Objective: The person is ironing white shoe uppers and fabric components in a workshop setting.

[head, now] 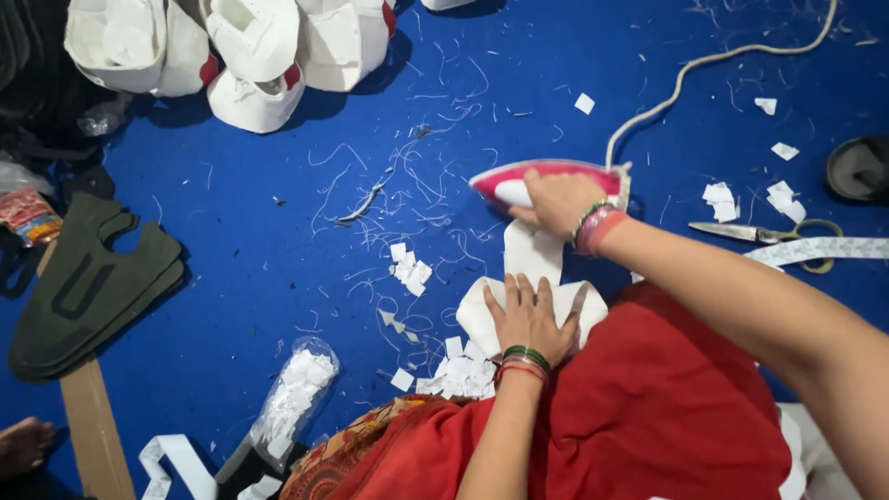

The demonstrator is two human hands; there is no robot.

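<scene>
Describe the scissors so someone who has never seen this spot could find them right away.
Start at the blue cloth surface and find the pink and white iron under the right hand. Look past the wrist toward the right edge: the scissors lie flat there, blades pointing at the iron. Their metal blades and yellowish loop handles set them apart from the white paper scraps nearby.

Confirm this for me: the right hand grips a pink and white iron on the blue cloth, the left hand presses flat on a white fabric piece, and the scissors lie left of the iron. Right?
Not quite. In the head view the scissors lie right of the iron, not left. The rest holds: the right hand grips it on the blue cloth, and the left hand presses flat on the white fabric piece.
</scene>
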